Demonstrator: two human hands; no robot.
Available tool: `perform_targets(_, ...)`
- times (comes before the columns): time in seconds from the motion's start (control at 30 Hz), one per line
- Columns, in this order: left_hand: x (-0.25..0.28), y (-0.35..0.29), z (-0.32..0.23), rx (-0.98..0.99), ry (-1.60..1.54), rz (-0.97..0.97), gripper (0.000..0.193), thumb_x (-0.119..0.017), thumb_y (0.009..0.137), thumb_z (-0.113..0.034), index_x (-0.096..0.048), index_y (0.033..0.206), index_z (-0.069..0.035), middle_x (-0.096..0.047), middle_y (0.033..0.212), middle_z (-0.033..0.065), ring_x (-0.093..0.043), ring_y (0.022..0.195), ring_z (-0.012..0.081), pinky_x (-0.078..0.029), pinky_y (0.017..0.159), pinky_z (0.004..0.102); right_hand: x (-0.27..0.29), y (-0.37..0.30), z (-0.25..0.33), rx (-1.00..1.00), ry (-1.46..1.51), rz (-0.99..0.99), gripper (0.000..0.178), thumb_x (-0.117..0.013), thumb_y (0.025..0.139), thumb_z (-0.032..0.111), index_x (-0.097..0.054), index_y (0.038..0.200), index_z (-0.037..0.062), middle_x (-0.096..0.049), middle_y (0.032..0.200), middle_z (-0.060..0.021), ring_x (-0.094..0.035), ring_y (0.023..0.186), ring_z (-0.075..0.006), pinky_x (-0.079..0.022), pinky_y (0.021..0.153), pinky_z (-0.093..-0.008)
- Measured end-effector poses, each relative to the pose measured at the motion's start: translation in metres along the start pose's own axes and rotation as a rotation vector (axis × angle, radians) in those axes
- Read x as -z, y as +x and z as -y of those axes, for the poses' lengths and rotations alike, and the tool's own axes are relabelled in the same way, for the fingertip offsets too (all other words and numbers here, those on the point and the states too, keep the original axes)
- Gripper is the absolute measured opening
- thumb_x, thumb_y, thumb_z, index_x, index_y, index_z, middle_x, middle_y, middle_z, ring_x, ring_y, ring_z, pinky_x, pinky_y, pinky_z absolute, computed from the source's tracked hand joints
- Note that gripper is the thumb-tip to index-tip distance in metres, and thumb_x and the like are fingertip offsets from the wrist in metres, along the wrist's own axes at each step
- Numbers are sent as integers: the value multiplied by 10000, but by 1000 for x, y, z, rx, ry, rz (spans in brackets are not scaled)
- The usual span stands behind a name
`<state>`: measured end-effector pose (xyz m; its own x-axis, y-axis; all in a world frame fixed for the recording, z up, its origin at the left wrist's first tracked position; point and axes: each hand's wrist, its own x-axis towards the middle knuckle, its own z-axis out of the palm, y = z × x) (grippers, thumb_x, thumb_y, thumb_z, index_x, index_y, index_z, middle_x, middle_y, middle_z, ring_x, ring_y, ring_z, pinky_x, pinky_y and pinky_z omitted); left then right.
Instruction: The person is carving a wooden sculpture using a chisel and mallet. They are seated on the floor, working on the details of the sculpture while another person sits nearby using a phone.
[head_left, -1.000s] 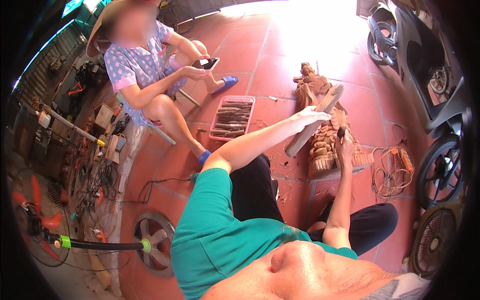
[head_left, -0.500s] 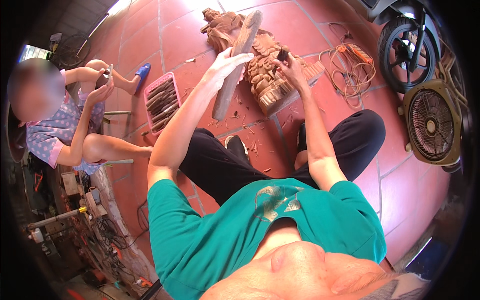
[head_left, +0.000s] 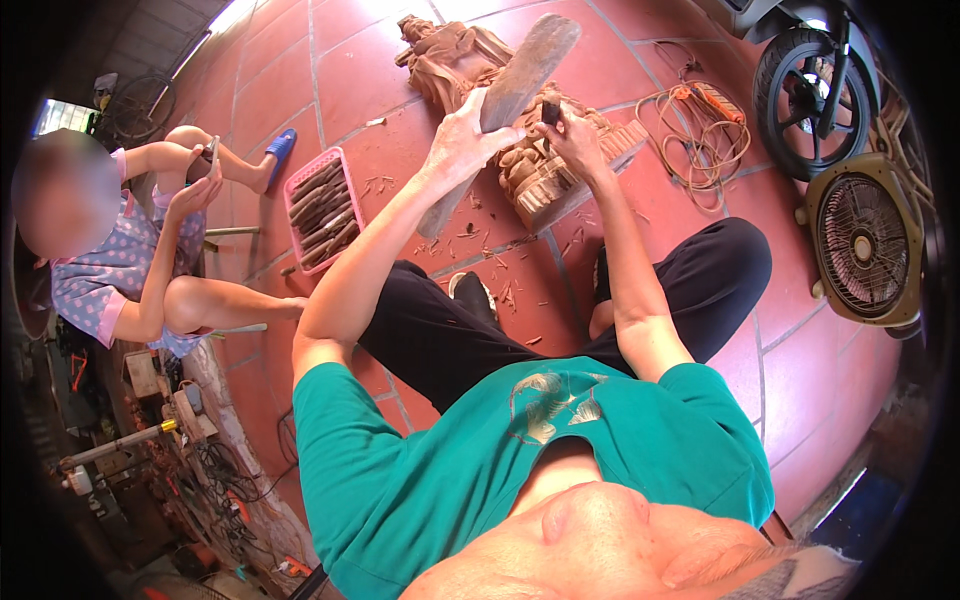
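My left hand (head_left: 466, 142) is wrapped round a long flat wooden club (head_left: 530, 75), which slants up and to the right over the work. The dark handle of a chisel (head_left: 550, 111) is in my right hand (head_left: 578, 143), close beside the club. Its blade is hidden from view. Under both hands a carved brown wooden statue (head_left: 447, 52) lies on the floor, with its base (head_left: 555, 204) toward me. The club and my hands cover part of its middle.
Wood chips (head_left: 490, 255) litter the red tiles. A pink basket (head_left: 345, 165) of dark-handled tools stands left, near a seated person (head_left: 130, 265) holding a phone-like object. At right are an orange cord (head_left: 690, 150), a motorbike wheel (head_left: 812, 105) and a box fan (head_left: 862, 240).
The club has swung, its upper end going right and its lower end slightly left, closer to the chisel. My right hand has shifted a little, and the chisel handle sits further left.
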<state>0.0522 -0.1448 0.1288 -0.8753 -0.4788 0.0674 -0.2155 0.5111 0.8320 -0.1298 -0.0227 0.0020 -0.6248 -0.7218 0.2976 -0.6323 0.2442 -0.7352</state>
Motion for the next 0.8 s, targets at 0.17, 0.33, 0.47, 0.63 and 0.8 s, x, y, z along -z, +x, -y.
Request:
perform_targets(0.17, -7, 10, 24, -78, 276, 16, 739, -779, 837, -410, -465, 1391, -35, -703, 1005, 187, -687, 759, 248, -556, 688, 402, -2, -1, 6, 56, 16, -14, 358, -739, 903, 302, -595, 1076, 24, -666, 867, -230, -657, 852, -442, -495, 722, -507)
perform_targets(0.33, -2, 10, 27, 108, 265, 195, 708, -768, 813, -459, -509, 1307, -23, -693, 1016, 215, -691, 806, 267, -544, 723, 406, -5, -4, 0, 125, 41, -38, 317, -728, 909, 266, -599, 1053, 15, -661, 837, -228, -664, 826, -426, -496, 702, -500)
perform_targets(0.47, -2, 8, 17, 129, 202, 252, 715, -769, 804, -467, -517, 1271, 12, -655, 1088, 310, -693, 977, 380, -533, 873, 460, -6, -4, -12, 79, 29, -28, 334, -736, 909, 270, -608, 1077, 11, -669, 825, -216, -669, 800, -414, -498, 695, -492)
perform_targets(0.63, -6, 3, 4, 94, 201, 269, 718, -760, 817, -460, -520, 1320, -8, -650, 1182, 257, -656, 1063, 333, -509, 902, 446, -5, -9, -21, 74, 167, -50, 370, -754, 902, 266, -610, 1130, 13, -683, 821, -193, -674, 754, -380, -495, 679, -472)
perform_targets(0.8, -7, 3, 12, 44, 265, 265, 766, -758, 819, -476, -502, 1358, 4, -642, 1205, 261, -655, 1077, 351, -511, 914, 449, 3, -18, -6, 7, 197, -19, 385, -755, 904, 272, -610, 1165, 28, -689, 827, -192, -677, 736, -362, -495, 667, -461)
